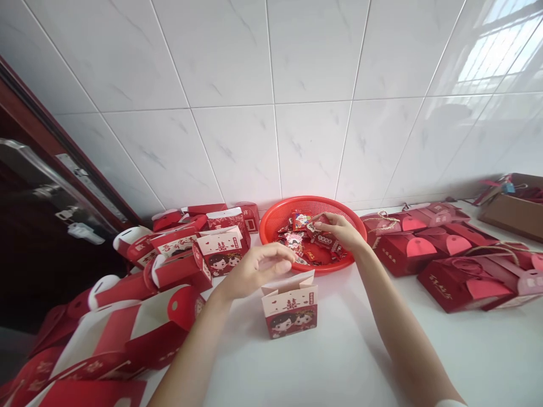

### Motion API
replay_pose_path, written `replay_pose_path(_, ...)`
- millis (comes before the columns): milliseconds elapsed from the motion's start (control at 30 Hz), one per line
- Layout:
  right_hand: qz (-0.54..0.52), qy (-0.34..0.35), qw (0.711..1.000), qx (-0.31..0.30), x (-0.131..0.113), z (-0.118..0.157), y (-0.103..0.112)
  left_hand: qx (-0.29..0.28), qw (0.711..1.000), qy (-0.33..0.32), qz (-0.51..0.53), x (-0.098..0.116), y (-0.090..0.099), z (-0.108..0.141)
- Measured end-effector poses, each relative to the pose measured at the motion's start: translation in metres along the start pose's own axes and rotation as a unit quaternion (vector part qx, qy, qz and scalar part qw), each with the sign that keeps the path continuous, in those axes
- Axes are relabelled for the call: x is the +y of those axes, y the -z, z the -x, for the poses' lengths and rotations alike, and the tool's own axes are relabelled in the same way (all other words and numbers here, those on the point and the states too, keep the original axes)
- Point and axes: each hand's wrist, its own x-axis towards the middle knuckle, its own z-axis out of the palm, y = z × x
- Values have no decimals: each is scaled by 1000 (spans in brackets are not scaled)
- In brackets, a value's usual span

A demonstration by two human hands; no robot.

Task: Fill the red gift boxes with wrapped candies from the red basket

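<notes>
We hold our left hand (263,268) above and just beside a small paper box (292,314), its fingers loosely curled and the thumb a narrow gap away, with nothing in the grip that we can see. Our right hand (339,230) reaches over the red plastic basket (278,213), thumb and fingertips drawn close together at the wrapped sweets (326,240); we cannot tell whether a sweet is pinched between them.

The paper box stands upright in front of the basket, between our forearms, on a smooth white table (466,356). Its card is folded crisply, cream above and deep red below, with two round cartoon faces printed on the front and the top flaps raised open. The basket is round and shallow, its wall pierced with fine holes and its rim thick and glossy. The sweets lie loose in its bottom, in crinkled, shiny wrappers, mostly dark red.

To our left we see a crowd of red card boxes (169,316), several gaping, with pale insides and rounded flaps. To our right sit closed boxes (464,285) with sloping sides, some with twisted cord handles (382,217). Beyond them rests a plain brown carton (513,215), and glossy white tiles (314,56) with grey veins cover the wall behind.
</notes>
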Motion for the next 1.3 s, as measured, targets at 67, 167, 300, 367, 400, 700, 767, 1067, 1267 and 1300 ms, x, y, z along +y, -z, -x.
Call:
replay_pose_path(67, -29, 5, 1000, 10, 0, -1, -5, 53, 998, 11, 34, -8, -1, -9)
replay_pose_path(167, -66, 12, 998, 8, -2, -2, -15, 128, 989, 23, 67, -21, -5, -26)
replay_pose_path(300, -83, 21, 996, -21, -9, 2, -29, 183, 977, 32, 109, -34, -12, -50)
replay_pose_path(367, -73, 28, 996, -43, -11, 5, -33, 190, 972, 26, 132, -39, -14, -59)
replay_pose_path(400, -67, 31, 996, -49, -12, 6, -35, 190, 971, 23, 145, -41, -16, -62)
replay_pose_path(700, -54, 74, 996, 16, -9, 5, -44, 162, 967, 10, 196, -48, -24, -66)
replay_pose_path(767, 12, 91, 996, -9, -10, 6, -44, 167, 967, 1, 193, -47, -22, -65)
replay_pose_path(1067, 223, 87, 971, -12, -2, -1, -31, 220, 925, 27, 309, -57, -19, -71)
replay_pose_path(1267, 437, -57, 892, -101, 10, -5, -7, 277, 890, 42, 361, -59, -17, -74)
replay_pose_path(1300, 454, -81, 878, -127, 13, -4, -6, 280, 887, 44, 365, -59, -17, -74)
